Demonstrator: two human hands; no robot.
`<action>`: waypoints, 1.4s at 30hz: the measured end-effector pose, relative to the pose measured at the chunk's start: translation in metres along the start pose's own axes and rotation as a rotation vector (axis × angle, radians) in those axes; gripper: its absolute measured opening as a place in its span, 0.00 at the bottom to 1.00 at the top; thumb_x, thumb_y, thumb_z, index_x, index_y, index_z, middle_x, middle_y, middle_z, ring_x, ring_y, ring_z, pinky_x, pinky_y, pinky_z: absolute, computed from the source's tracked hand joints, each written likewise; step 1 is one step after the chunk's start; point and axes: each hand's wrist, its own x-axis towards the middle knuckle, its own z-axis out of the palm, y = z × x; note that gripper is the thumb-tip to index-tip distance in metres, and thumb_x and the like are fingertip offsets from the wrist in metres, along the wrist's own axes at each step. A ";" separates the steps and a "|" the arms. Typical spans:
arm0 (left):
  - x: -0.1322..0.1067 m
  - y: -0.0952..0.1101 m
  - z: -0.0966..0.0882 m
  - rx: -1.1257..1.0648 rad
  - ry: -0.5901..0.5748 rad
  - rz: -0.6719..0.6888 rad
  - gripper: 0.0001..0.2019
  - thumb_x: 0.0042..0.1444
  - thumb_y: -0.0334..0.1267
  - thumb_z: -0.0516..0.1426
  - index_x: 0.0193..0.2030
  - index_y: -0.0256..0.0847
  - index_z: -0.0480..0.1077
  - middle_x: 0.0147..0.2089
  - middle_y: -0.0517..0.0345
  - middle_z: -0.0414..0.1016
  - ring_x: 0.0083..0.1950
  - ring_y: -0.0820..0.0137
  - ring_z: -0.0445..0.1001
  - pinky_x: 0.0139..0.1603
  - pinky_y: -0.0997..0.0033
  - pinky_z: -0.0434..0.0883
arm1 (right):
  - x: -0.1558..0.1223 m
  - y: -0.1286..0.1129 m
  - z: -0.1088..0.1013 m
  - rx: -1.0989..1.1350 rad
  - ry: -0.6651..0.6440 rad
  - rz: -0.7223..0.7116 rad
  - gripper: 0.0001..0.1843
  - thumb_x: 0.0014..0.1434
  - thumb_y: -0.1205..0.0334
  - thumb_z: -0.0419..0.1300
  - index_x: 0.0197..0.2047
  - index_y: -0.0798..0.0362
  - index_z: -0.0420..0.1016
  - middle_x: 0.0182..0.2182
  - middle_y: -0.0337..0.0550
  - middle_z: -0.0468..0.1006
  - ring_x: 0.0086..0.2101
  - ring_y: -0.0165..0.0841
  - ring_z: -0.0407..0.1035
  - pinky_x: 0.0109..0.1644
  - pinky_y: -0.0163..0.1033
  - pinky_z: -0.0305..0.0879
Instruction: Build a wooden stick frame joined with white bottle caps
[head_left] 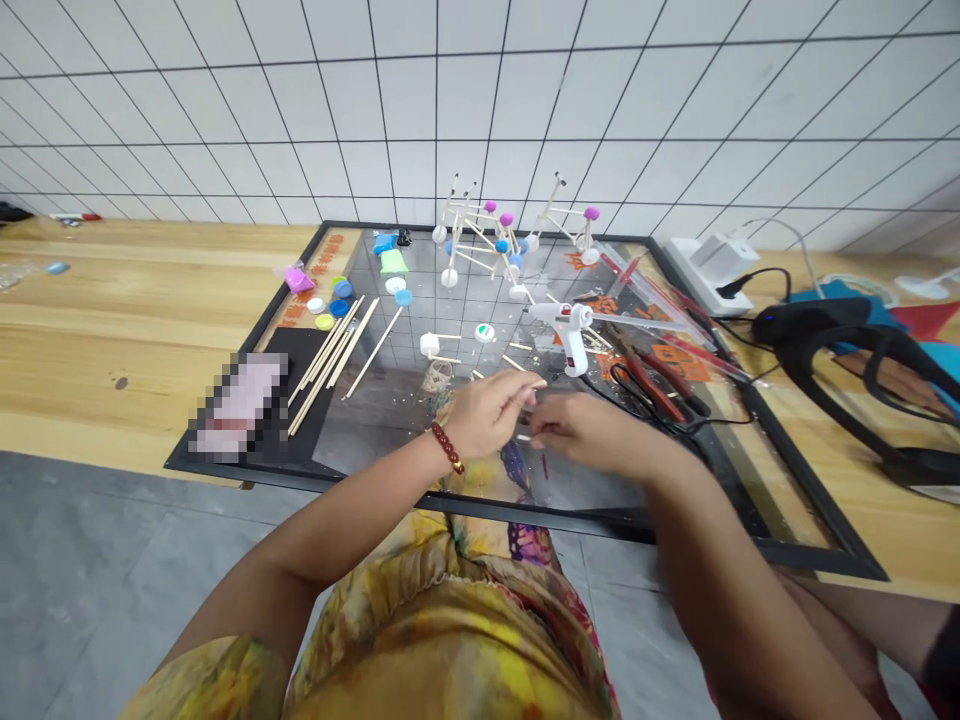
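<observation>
My left hand (491,412), with a beaded bracelet (447,447) at the wrist, is closed, its fingers pressed together above the dark glossy board. Right beside it, my right hand (581,432) is also closed in a pinch and slightly blurred. Whatever the fingers hold is too small and smeared to name; a short pale bit shows below the right fingertips. Just beyond my hands stand a white glue gun (574,335), a white cap with a green centre (485,333) and a white wheel-like piece (430,345) with sticks attached.
Stick models with coloured balls (480,235) stand at the back. Wooden sticks (330,365) and bottle caps (340,308) lie left, near a blurred-out pink object (244,405). Red-handled pliers (660,385), a cable and a power strip (701,275) are right, beside a black-framed object (862,390).
</observation>
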 end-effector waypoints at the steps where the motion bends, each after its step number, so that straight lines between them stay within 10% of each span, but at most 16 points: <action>1: -0.002 0.006 -0.002 0.075 -0.025 0.081 0.14 0.69 0.35 0.51 0.49 0.43 0.79 0.44 0.50 0.81 0.46 0.63 0.79 0.52 0.64 0.74 | -0.004 0.003 -0.006 0.015 0.036 0.030 0.08 0.55 0.70 0.65 0.25 0.51 0.78 0.24 0.40 0.79 0.26 0.32 0.69 0.33 0.38 0.61; 5: -0.005 0.029 -0.011 0.388 -0.139 0.263 0.16 0.65 0.31 0.51 0.47 0.42 0.81 0.47 0.46 0.80 0.48 0.59 0.77 0.52 0.59 0.73 | -0.006 0.009 -0.026 0.283 0.399 0.178 0.10 0.58 0.53 0.68 0.33 0.51 0.80 0.25 0.40 0.78 0.26 0.33 0.69 0.30 0.38 0.62; 9: -0.003 0.031 -0.028 0.313 -0.165 0.120 0.14 0.65 0.31 0.53 0.47 0.39 0.81 0.41 0.49 0.80 0.40 0.66 0.77 0.43 0.66 0.73 | 0.022 0.001 -0.023 0.735 0.486 0.182 0.24 0.50 0.46 0.75 0.46 0.49 0.82 0.30 0.41 0.82 0.31 0.34 0.74 0.36 0.40 0.70; 15: 0.027 0.005 -0.068 -0.220 0.189 -0.363 0.05 0.57 0.30 0.63 0.40 0.37 0.80 0.28 0.60 0.76 0.29 0.72 0.75 0.33 0.71 0.73 | 0.066 0.004 0.001 1.089 0.495 0.255 0.26 0.40 0.51 0.80 0.41 0.48 0.77 0.28 0.39 0.83 0.26 0.29 0.72 0.29 0.34 0.65; 23: 0.040 -0.013 -0.092 -0.607 0.502 -0.524 0.14 0.50 0.34 0.70 0.43 0.36 0.76 0.29 0.62 0.77 0.27 0.76 0.77 0.33 0.74 0.75 | 0.067 0.011 0.023 1.062 0.494 0.282 0.27 0.43 0.46 0.78 0.39 0.48 0.74 0.27 0.38 0.82 0.23 0.29 0.68 0.27 0.35 0.62; 42: 0.012 -0.020 -0.053 -0.461 -0.064 -0.407 0.11 0.49 0.36 0.69 0.40 0.36 0.81 0.30 0.59 0.79 0.27 0.75 0.74 0.32 0.73 0.73 | 0.064 0.003 0.034 0.929 0.547 0.172 0.21 0.54 0.40 0.68 0.31 0.49 0.72 0.18 0.30 0.58 0.22 0.27 0.52 0.27 0.36 0.45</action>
